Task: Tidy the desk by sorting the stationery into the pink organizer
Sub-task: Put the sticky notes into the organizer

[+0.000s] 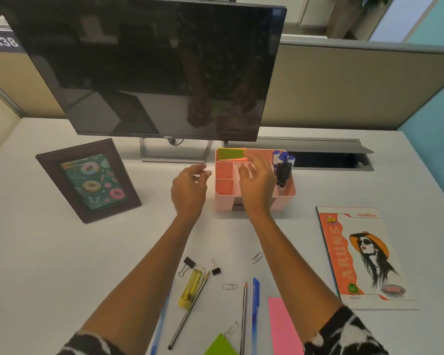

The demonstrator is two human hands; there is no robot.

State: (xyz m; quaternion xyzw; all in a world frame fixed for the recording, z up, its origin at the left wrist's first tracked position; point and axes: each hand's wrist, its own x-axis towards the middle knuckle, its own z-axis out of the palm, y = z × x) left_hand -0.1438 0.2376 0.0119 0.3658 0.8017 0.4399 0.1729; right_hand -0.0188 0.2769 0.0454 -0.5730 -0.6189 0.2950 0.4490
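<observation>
The pink organizer [224, 198] stands on the white desk below the monitor. Green and orange sticky notes [230, 154] sit in its back-left compartment, and several blue-capped markers [283, 165] stand in its right one. My right hand [256, 179] hovers over the organizer's middle compartments with fingers spread, holding nothing I can see. Just left of the organizer, my left hand [190, 187] is open and empty. Near the front lie a yellow highlighter [190, 288], two pencils [244, 316], a blue pen [255, 311], two binder clips [215, 267], several paper clips [230, 286], and pink [283, 326] and green [219, 345] sticky pads.
A dark monitor [151, 67] on a stand rises behind the organizer. A framed picture [90, 180] leans at the left. A notebook [362, 254] lies at the right. A cable tray opening [328, 160] sits behind the organizer at the right. Partition walls enclose the desk.
</observation>
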